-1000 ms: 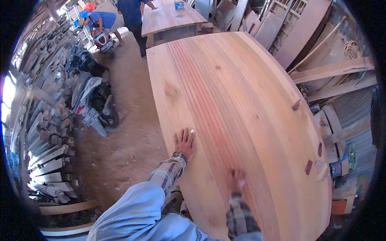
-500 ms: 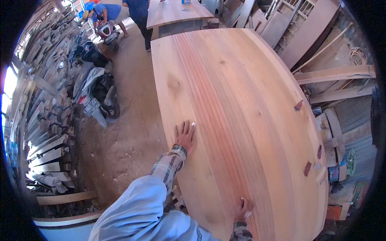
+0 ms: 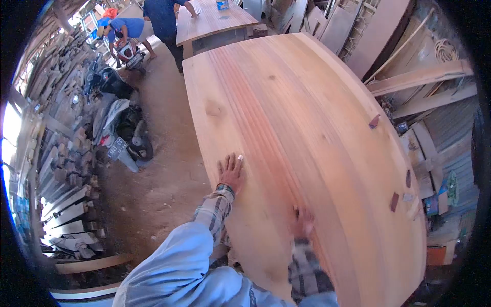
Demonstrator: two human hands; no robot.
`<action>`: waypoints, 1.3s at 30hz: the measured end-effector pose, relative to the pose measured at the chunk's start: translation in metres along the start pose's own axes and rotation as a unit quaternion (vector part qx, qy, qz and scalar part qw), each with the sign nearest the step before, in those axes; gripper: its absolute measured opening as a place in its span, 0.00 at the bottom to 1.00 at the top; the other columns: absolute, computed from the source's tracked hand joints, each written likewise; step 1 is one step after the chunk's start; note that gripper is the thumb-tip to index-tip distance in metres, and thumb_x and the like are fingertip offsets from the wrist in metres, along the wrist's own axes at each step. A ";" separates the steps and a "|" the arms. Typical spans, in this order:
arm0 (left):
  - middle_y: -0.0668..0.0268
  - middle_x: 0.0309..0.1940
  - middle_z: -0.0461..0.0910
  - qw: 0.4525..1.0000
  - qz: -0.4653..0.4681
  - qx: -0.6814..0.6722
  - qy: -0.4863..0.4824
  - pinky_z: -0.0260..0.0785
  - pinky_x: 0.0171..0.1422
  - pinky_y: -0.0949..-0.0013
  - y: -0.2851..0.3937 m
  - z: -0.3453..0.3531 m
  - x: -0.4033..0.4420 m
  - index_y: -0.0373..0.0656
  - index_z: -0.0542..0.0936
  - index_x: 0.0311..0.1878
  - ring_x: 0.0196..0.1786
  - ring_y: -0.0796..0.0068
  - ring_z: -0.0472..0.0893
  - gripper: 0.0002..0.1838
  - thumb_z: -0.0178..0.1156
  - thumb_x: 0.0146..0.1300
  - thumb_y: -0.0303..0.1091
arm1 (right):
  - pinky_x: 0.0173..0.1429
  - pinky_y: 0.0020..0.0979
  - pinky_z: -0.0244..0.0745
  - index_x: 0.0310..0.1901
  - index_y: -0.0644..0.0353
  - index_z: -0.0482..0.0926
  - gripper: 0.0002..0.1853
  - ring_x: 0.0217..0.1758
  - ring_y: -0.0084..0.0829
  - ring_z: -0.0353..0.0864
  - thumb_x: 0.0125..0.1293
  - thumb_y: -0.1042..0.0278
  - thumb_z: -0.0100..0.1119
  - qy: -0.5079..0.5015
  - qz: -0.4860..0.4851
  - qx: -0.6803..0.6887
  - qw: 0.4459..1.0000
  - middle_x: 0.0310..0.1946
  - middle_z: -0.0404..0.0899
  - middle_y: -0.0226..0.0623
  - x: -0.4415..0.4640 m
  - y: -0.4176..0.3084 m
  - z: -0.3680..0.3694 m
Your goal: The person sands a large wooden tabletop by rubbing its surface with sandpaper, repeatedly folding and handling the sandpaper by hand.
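A large wooden panel (image 3: pixel 286 117) of pale and reddish boards lies before me. Flat near its left edge rests my left hand (image 3: pixel 232 173), fingers spread, with something white on one fingertip. My right hand (image 3: pixel 303 222) is on the reddish strip, lower and further right, blurred by motion. It looks curled, thumb side up, pressed to the wood; whatever is under it is hidden. Small dark red pieces, like sandpaper scraps, lie along the panel's right side: one scrap (image 3: pixel 374 121) further up, another scrap (image 3: pixel 394 201) lower down.
Left of the panel runs a dirt floor (image 3: pixel 169 138) with a parked motorbike (image 3: pixel 123 133) and stacked timber (image 3: pixel 56 169). At the back, a person in dark clothes (image 3: pixel 166 20) touches another wooden panel (image 3: pixel 215 20); another person (image 3: pixel 125 30) bends over a motorbike. Planks (image 3: pixel 419 77) lean at right.
My right hand has slid forward along the reddish strip, away from me. My left hand stays flat in place. The view has shifted slightly, and the dark-clothed person's arm now reaches onto the far panel.
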State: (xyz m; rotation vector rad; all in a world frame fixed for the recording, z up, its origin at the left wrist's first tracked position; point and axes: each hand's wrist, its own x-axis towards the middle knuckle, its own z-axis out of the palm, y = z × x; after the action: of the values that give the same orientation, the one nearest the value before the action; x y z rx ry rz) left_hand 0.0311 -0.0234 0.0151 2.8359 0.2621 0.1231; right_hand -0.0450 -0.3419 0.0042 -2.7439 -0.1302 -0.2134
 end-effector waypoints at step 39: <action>0.56 0.77 0.46 0.984 0.098 -0.087 -0.122 0.25 0.76 0.33 -0.024 -0.011 0.017 0.51 0.55 0.75 0.80 0.51 0.42 0.33 0.47 0.70 0.47 | 0.56 0.47 0.67 0.42 0.59 0.78 0.12 0.50 0.48 0.76 0.66 0.60 0.56 0.005 -0.026 -0.013 1.000 0.43 0.79 0.45 0.259 -0.163 0.101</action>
State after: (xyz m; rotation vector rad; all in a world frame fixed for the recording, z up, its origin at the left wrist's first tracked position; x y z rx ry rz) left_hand 0.0425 0.0054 0.0199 2.6614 -0.0766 -0.1540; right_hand 0.2032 -0.1372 0.0147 -2.7661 -0.1980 -0.2444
